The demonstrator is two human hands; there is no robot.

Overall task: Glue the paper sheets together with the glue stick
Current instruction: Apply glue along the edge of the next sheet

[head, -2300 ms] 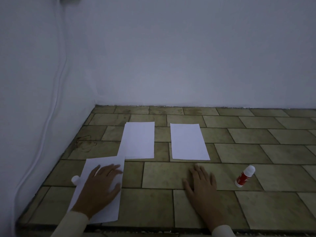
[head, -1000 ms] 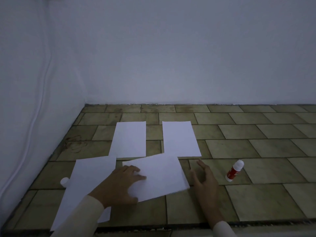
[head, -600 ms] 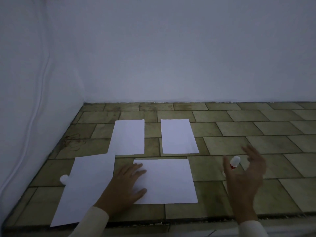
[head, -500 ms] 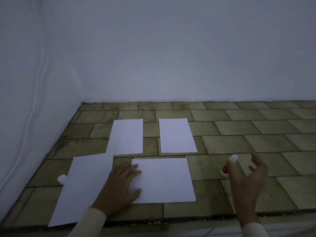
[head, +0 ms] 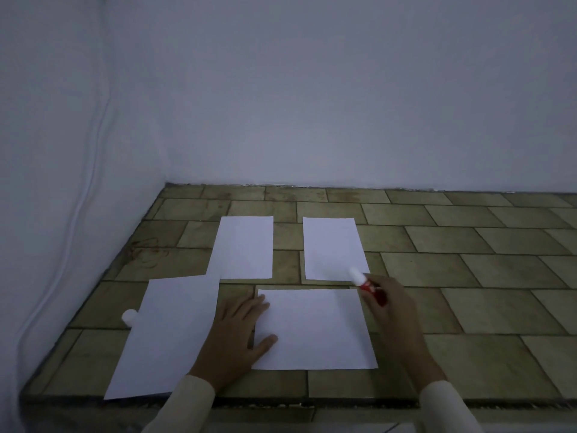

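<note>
Several white paper sheets lie on a tiled floor. A landscape sheet (head: 318, 329) sits in front of me, and my left hand (head: 232, 335) rests flat on its left edge, fingers spread. My right hand (head: 395, 310) grips a red glue stick (head: 368, 285) with a white cap, held just off the sheet's top right corner, cap pointing up-left. A larger sheet or stack (head: 168, 332) lies to the left. Two portrait sheets lie farther back, one on the left (head: 245, 246) and one on the right (head: 332, 248).
A small white cap-like object (head: 129, 316) peeks out at the left edge of the left stack. White walls close in behind and on the left, with a white cable (head: 90, 170) running down the left wall. A raised edge (head: 281, 401) borders the tiles near me.
My left hand slid one sheet from the left stack to the middle and set it landscape. My right hand reached right, picked the glue stick off the floor and brought it to the sheet's corner.
</note>
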